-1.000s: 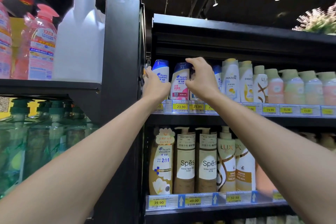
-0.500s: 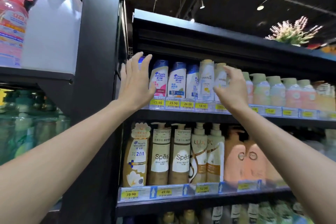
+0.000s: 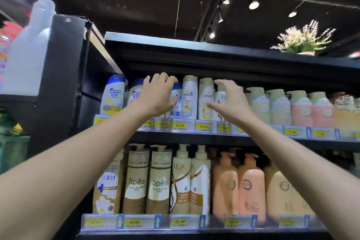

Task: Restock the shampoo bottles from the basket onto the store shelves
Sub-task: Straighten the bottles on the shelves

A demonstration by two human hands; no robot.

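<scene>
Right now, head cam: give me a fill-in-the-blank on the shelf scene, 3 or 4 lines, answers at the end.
1. Both hands reach to the ____ of the two shelves in view.
2. The left hand lies over the Head & Shoulders bottles; the right hand is open in front of a bottle of the brand ____.
3. The two Pantene bottles stand over price tags that read ____.
4. The two Spes bottles have ____ tops.

Missing words: upper; Lux; 18.00; pump
</scene>
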